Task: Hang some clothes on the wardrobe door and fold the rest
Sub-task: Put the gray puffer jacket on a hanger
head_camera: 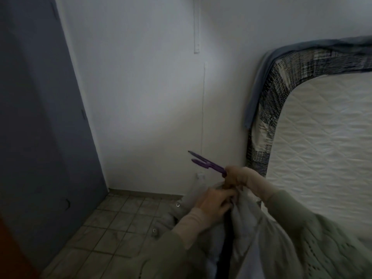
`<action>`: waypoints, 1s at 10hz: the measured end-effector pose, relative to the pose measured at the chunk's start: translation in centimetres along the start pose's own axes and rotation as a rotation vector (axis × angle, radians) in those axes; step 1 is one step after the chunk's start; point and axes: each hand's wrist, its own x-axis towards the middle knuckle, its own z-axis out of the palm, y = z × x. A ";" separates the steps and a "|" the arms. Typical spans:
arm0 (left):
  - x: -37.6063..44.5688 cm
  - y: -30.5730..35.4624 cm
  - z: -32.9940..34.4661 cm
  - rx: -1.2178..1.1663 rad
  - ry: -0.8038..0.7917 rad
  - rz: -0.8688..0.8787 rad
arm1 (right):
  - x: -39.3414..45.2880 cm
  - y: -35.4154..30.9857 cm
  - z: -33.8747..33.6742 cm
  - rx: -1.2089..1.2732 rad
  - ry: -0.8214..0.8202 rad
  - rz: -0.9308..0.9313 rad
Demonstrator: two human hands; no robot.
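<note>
A purple plastic hanger [207, 163] pokes up and to the left out of my right hand [238, 176], which grips its neck at the collar of a pale grey garment [247, 224]. My left hand [213, 203] pinches the garment's collar just below the right hand. The garment hangs down between my arms, with metal snap buttons [177, 205] showing along its left edge. The blue-grey wardrobe door [46, 117] stands at the left.
A bare quilted mattress [322, 148] with a patterned border leans on the white wall at the right, a blue cloth [259, 77] draped over its top edge. Beige floor tiles [112, 228] lie below, between wardrobe and mattress.
</note>
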 end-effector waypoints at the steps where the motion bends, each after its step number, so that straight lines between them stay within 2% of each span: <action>1: -1.5 -3.3 -0.5 -0.047 0.321 -0.168 | -0.8 1.0 -2.1 0.065 0.003 0.029; 2: -1.5 -6.8 -1.9 0.025 0.523 -0.568 | -1.1 2.4 -3.5 0.185 0.066 0.016; 3: -1.0 -10.4 -1.9 -0.368 0.515 -1.005 | -1.9 3.1 -5.1 0.306 0.127 -0.008; 4: -1.1 -11.9 -0.9 -0.555 0.388 -1.169 | -2.3 3.8 -6.4 0.411 0.159 -0.032; 5: -1.1 -12.3 0.0 -0.406 0.338 -1.202 | -2.2 4.5 -6.9 0.414 0.175 -0.053; 6: 0.1 -9.2 -1.4 -0.376 0.350 -1.182 | -2.1 5.5 -6.8 0.347 0.152 -0.031; 7: 1.5 -7.9 -2.1 -0.450 0.494 -1.128 | -2.0 6.5 -7.0 0.237 0.167 0.056; 8: 3.1 -5.5 -2.9 -0.529 0.684 -0.954 | -1.7 8.0 -7.4 0.130 0.220 0.155; 9: 4.5 -2.8 -3.6 -0.748 0.802 -0.750 | -1.2 9.6 -6.8 0.096 0.235 0.215; 10: 6.0 -2.4 -3.5 -0.874 0.793 -0.681 | -1.0 9.4 -5.3 0.065 0.159 0.203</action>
